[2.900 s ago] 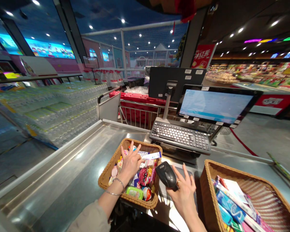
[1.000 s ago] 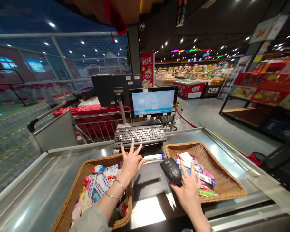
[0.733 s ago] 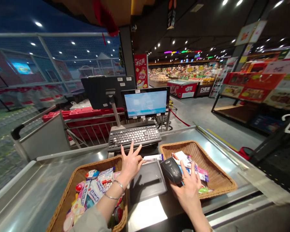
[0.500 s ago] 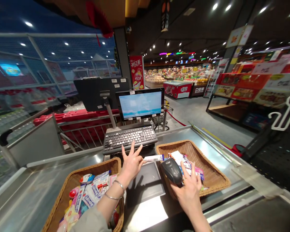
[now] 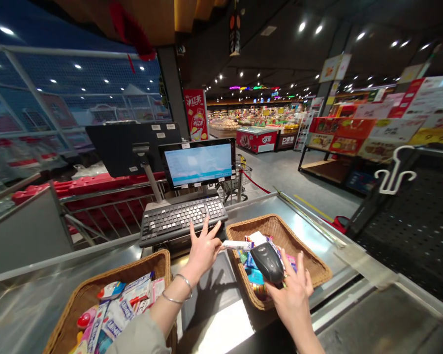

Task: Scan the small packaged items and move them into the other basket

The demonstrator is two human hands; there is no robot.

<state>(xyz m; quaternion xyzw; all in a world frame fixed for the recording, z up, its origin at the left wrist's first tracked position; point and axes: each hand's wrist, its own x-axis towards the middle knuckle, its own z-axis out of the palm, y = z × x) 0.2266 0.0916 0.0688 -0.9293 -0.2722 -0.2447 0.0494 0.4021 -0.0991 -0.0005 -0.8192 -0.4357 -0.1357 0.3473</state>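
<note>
My left hand (image 5: 202, 250) reaches forward with its upper fingers spread, while thumb and a finger pinch a small white packet (image 5: 235, 244) over the near rim of the right wicker basket (image 5: 280, 222). My right hand (image 5: 293, 300) grips a black barcode scanner (image 5: 268, 262), whose head points toward the packet. Several colourful packets lie in the right basket. The left wicker basket (image 5: 96, 289), at lower left under my forearm, is full of sweets and small packets.
A dark scanner plate (image 5: 206, 295) is set into the steel counter (image 5: 29, 305) between the baskets. Behind it stand a keyboard (image 5: 182, 220) and a lit till screen (image 5: 198, 163). Red shopping baskets and a rail are at left, store shelves and a hook rack at right.
My left hand left the left basket and carried the white packet rightward to the right basket's rim. My right hand kept hold of the scanner. The view swung right.
</note>
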